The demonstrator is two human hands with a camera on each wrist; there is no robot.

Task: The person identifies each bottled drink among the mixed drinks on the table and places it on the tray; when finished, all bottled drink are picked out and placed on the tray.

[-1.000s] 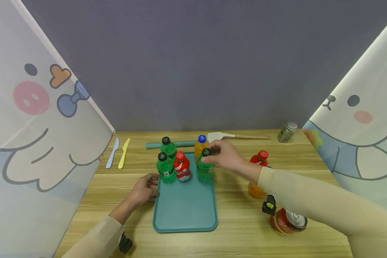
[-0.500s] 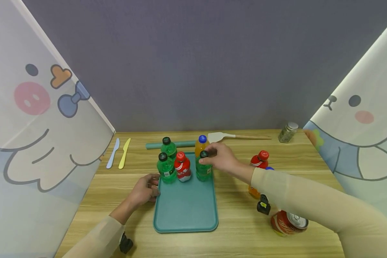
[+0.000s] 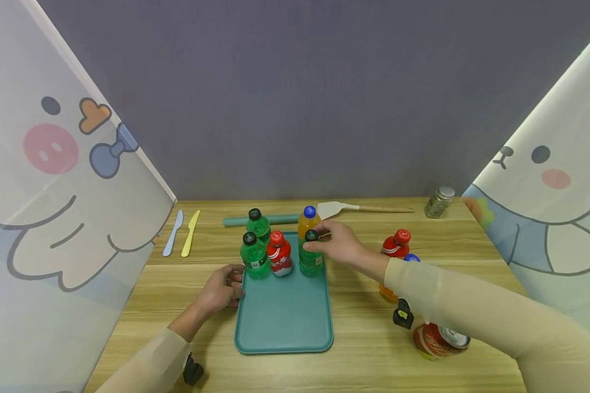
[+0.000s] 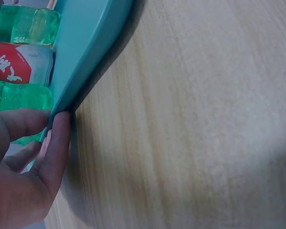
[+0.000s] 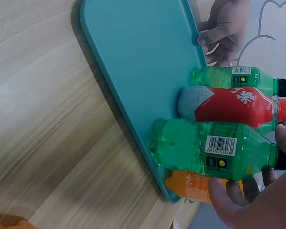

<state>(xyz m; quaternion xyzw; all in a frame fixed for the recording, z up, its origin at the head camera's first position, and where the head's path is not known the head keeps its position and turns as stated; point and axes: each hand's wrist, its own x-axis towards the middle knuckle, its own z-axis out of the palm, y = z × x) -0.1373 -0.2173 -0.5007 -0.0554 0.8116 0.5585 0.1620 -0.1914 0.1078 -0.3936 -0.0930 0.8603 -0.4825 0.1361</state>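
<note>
- Your right hand [image 3: 341, 244] reaches over the far right corner of a teal rectangular plastic tray [image 3: 283, 319], with thumb and fingers pinched on the black cap of a green plastic bottle [image 3: 310, 256].
- That green bottle stands upright on the tray, in the front row at its right end; the right wrist view shows its barcode label [image 5: 220, 144] and your fingertips [image 5: 248, 202] beside its neck.
- Your left hand [image 3: 222, 287] grips the tray's left rim, thumb on top and fingers against the edge [image 4: 57, 143], pressed down toward the light wooden counter [image 3: 364, 349].
- Also upright on the tray: a red bottle with a red cap [image 3: 278, 255] just left of the held one, two more green bottles with black caps [image 3: 253, 256] at the left, and an orange bottle with a blue cap [image 3: 307, 221] behind.
- Off the tray, to the right, a second red-capped bottle [image 3: 395, 244] stands on the counter, and a red drink can [image 3: 440, 340] lies on its side near your right sleeve.
- At the far edge lie a blue plastic knife [image 3: 171, 233], a yellow plastic knife [image 3: 189, 233], a white spatula [image 3: 354, 208] and a small glass jar [image 3: 438, 202].
</note>
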